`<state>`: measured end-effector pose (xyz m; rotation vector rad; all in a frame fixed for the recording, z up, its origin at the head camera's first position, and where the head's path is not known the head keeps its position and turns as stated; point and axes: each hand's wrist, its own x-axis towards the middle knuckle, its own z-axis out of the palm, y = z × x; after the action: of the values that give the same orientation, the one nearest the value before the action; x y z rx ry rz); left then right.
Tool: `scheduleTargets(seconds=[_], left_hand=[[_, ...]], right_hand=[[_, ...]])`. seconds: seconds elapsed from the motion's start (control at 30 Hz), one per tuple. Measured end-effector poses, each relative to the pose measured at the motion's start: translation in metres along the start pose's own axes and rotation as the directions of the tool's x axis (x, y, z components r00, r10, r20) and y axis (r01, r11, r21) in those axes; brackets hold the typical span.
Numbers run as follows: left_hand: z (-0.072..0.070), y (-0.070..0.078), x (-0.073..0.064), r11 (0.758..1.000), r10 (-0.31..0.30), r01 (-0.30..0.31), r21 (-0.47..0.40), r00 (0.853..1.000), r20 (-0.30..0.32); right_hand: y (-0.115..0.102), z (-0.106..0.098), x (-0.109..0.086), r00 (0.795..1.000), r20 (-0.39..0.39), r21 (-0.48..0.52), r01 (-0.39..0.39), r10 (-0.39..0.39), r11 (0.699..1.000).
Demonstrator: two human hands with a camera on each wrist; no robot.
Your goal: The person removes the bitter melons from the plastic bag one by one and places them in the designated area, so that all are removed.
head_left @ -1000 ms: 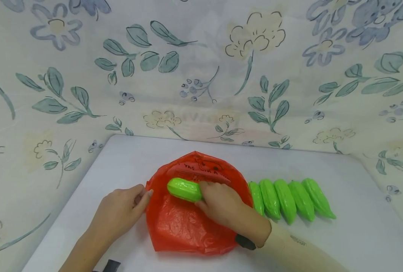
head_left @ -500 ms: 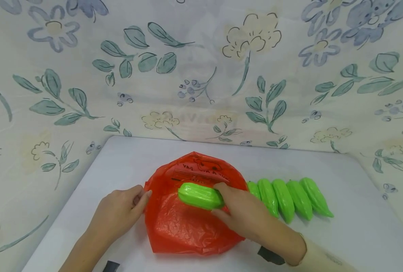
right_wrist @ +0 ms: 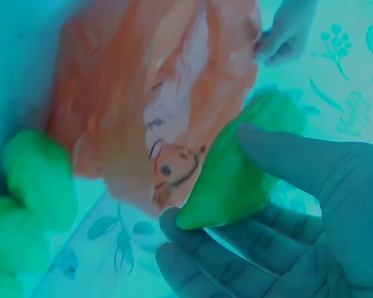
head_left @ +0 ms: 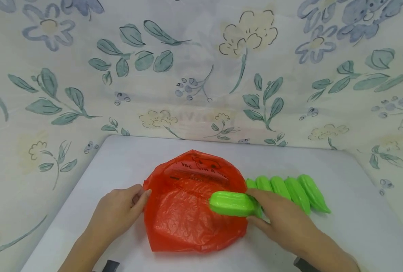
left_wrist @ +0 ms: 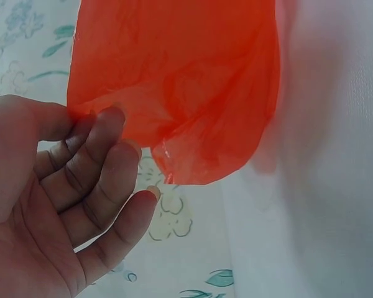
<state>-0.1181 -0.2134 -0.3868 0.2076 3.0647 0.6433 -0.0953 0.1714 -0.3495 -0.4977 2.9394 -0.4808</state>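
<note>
A red plastic bag (head_left: 184, 223) stands with its mouth wide. My left hand (head_left: 121, 207) pinches its left rim between thumb and index finger; in the left wrist view the other fingers curl loosely beside the red film (left_wrist: 193, 81). My right hand (head_left: 283, 221) holds a glossy, bright green ridged fruit (head_left: 232, 204), its blunt end pointing left over the bag's right side. In the right wrist view the thumb lies along the green fruit (right_wrist: 236, 180), the fingers support it from the other side, and its pointed tip shows.
Several similar green fruits (head_left: 298, 194) lie side by side on the white table (head_left: 341, 181), right of the bag and partly behind my right hand. Floral-printed cloth (head_left: 201, 75) rises behind the table and at its sides.
My right hand has moved right with the green fruit, from over the middle of the bag to its right rim. The left hand keeps its grip on the left rim.
</note>
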Motion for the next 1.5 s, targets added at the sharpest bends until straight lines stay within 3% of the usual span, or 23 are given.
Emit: scheduleTargets(seconds=[0.23,0.47,0.67,0.9,1.17,1.5], left_hand=[[0.0,0.0,0.001,1.0,0.008,-0.008,0.001,1.0,-0.021],[0.001,-0.003,0.0,1.0,-0.006,0.006,0.003,1.0,-0.001],[0.001,-0.003,0.0,1.0,-0.005,0.005,-0.004,1.0,-0.01],[0.003,-0.003,0.002,1.0,0.011,-0.011,-0.001,1.0,-0.025],[0.004,-0.003,0.002,1.0,-0.028,0.028,-0.005,1.0,0.004],[0.005,-0.003,0.004,1.0,-0.022,0.022,-0.003,1.0,0.008]], right_hand=[[0.025,0.003,-0.02,0.998,-0.057,-0.025,-0.011,0.01,1.0],[0.055,0.014,-0.034,0.991,-0.132,-0.002,-0.007,0.007,1.0],[0.073,0.025,-0.043,0.989,-0.125,-0.025,-0.078,0.075,0.997],[0.088,0.037,-0.056,0.983,-0.135,0.001,-0.125,0.124,0.992],[0.097,0.051,-0.061,0.984,-0.105,0.012,-0.147,0.147,0.989],[0.1,0.066,-0.063,0.985,-0.136,-0.052,-0.119,0.111,0.992]])
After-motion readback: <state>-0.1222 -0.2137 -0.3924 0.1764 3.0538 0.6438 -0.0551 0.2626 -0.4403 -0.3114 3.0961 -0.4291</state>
